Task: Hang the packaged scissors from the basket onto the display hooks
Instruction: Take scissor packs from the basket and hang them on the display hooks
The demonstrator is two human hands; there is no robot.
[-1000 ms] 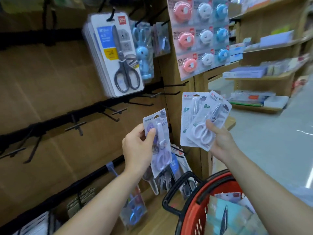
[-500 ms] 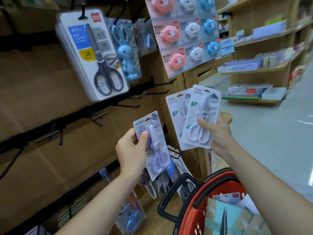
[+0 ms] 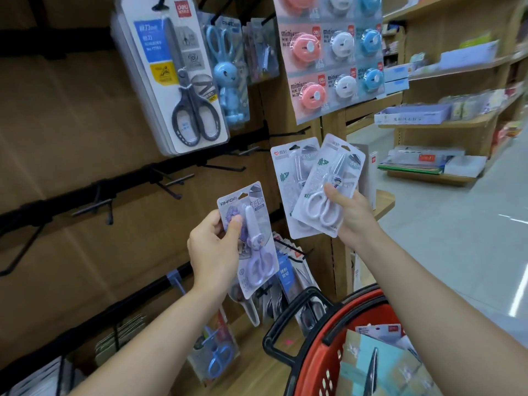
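A flat blister pack of lilac-handled scissors (image 3: 253, 238) is pinched by the left hand (image 3: 213, 252), with the thumb laid across the front of the card and the fingers (image 3: 214, 220) closed on its left edge. It is held upright in front of the brown backboard, below the row of bare black wire hooks (image 3: 174, 182). Two overlapping packs of white-handled scissors (image 3: 317, 184) are gripped together by the right hand (image 3: 354, 218), fanned and tilted to the right, just beside the wooden end post. More packs are seen lying in the red plastic basket (image 3: 320, 364) with black handles at the lower edge. None of the packs in hand is yet hung. For the step to be done well, one pack is best dealt with at a time: the hang slot at the top of the lilac card should be raised level with a free hook tip, the card kept square to the hook, and slid fully back toward the rail before the grip is eased. The large grey-handled scissors pack (image 3: 177, 81) hanging above should be given room, so that it is not knocked into swinging
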